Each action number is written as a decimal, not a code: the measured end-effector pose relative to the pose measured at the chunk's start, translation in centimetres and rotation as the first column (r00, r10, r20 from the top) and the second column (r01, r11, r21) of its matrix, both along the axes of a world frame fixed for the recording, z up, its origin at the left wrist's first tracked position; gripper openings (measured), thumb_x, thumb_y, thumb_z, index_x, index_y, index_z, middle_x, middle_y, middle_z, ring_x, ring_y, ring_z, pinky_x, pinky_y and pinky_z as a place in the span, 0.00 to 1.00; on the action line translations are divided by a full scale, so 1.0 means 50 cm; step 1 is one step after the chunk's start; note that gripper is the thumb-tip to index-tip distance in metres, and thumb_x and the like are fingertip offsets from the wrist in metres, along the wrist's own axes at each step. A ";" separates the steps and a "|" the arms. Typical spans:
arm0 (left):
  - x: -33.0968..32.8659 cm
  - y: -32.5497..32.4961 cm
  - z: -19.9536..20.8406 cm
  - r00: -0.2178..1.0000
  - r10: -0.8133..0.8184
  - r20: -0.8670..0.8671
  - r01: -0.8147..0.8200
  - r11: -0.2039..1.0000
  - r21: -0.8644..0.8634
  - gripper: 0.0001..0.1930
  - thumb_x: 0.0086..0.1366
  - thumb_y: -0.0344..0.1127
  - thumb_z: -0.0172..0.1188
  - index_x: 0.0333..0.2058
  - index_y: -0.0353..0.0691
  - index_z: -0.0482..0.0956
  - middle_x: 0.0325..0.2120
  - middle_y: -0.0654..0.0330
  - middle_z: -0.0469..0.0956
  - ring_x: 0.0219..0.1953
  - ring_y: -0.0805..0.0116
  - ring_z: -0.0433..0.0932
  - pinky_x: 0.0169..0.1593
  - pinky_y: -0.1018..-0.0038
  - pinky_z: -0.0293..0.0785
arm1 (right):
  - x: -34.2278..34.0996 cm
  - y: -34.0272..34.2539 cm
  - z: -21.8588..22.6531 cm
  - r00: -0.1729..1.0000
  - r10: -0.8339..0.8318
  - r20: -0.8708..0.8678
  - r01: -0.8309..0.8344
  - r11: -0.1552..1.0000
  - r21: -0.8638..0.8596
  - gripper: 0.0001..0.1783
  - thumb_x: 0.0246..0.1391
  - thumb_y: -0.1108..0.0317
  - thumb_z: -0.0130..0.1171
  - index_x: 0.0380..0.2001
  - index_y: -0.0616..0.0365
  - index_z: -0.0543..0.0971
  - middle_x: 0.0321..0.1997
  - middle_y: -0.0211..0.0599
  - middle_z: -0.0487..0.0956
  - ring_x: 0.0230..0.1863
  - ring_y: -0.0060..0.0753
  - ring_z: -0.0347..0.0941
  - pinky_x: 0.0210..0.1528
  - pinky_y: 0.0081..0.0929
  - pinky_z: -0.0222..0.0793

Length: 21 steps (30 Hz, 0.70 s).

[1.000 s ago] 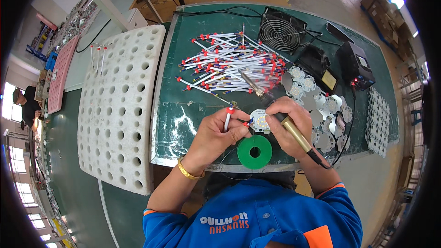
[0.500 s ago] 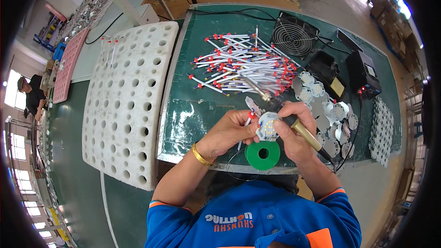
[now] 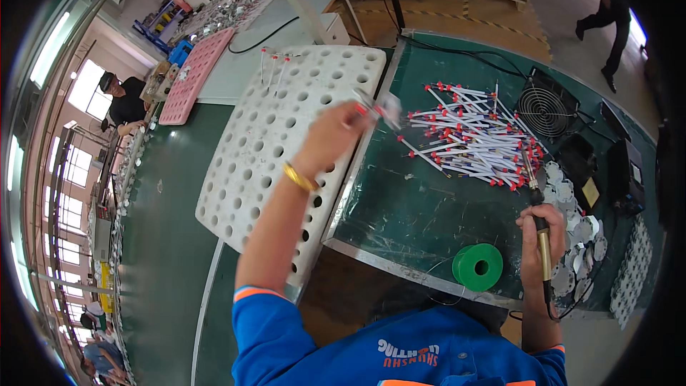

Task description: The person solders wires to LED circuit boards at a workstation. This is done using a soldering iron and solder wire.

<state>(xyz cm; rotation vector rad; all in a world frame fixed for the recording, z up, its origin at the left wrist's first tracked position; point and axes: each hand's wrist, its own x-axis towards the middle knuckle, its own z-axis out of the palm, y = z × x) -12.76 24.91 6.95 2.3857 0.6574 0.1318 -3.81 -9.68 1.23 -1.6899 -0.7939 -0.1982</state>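
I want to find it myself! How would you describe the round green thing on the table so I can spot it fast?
Look at the dark green mat on the table, then go to its near edge, just left of the right hand holding the soldering iron. There sits the green spool. It is the only bright green, ring-shaped thing; the pile of white wires lies farther back.

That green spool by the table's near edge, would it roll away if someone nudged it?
Probably not: the green spool lies flat on its side, hole up, so a push would likely slide it across the green mat. It looks small and plastic, so probably light. A thin wire trails from it and might snag.
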 end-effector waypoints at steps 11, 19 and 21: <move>0.114 0.463 -0.107 0.979 0.203 0.012 -0.188 0.923 -0.337 0.11 0.63 0.37 0.56 0.35 0.35 0.77 0.19 0.68 0.70 0.18 0.80 0.66 0.22 0.81 0.62 | 0.002 -0.003 -0.026 0.993 0.019 0.117 -0.019 1.000 -0.002 0.10 0.43 0.84 0.56 0.31 0.61 0.72 0.24 0.40 0.74 0.23 0.34 0.70 0.25 0.25 0.65; 0.126 0.554 -0.156 0.861 0.466 0.204 -0.508 0.819 0.267 0.12 0.54 0.42 0.61 0.28 0.38 0.79 0.18 0.62 0.77 0.20 0.71 0.75 0.26 0.73 0.70 | 0.009 -0.005 -0.044 0.987 0.052 0.154 -0.046 0.998 -0.046 0.14 0.40 0.84 0.58 0.33 0.61 0.73 0.24 0.42 0.73 0.21 0.35 0.69 0.23 0.26 0.64; 0.146 0.525 -0.169 0.863 0.433 0.260 -0.505 0.758 0.413 0.13 0.55 0.44 0.60 0.29 0.38 0.79 0.22 0.58 0.79 0.25 0.65 0.77 0.31 0.69 0.71 | 0.010 -0.004 -0.045 0.987 0.047 0.152 -0.038 0.998 -0.057 0.14 0.40 0.84 0.58 0.32 0.61 0.72 0.24 0.42 0.73 0.21 0.35 0.69 0.22 0.26 0.64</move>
